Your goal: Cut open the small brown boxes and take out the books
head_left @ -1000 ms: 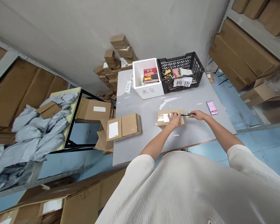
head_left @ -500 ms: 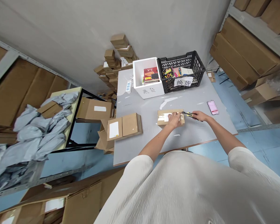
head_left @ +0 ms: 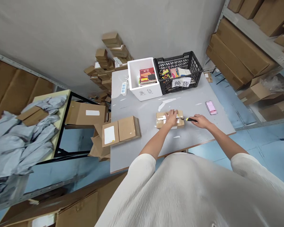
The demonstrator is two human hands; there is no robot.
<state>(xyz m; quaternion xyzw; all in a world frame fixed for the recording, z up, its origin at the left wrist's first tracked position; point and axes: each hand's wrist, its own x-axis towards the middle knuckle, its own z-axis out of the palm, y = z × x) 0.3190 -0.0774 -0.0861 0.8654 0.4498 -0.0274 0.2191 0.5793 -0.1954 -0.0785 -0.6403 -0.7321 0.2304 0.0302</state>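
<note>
A small taped cardboard box (head_left: pixel 160 122) lies near the front of the grey table (head_left: pixel 146 142). Pressing on its top is my left hand (head_left: pixel 171 117), fingers spread across the tape. On the box's right side, my right hand (head_left: pixel 200 121) is closed round a black and yellow utility knife (head_left: pixel 191 119), whose tip points left at the box's right end. A white label shows partly beside my left hand.
Behind are a white bin (head_left: pixel 146 93) of books and a black crate (head_left: pixel 196 74) with books. Cardboard boxes (head_left: pixel 126 128) stand on the left, a pink item (head_left: pixel 211 107) on the right. A power strip (head_left: pixel 124 88) lies beside the white bin.
The knife has drawn back slightly to the right end of the box. My left hand has shifted up on the box. The whole view has moved a little.
</note>
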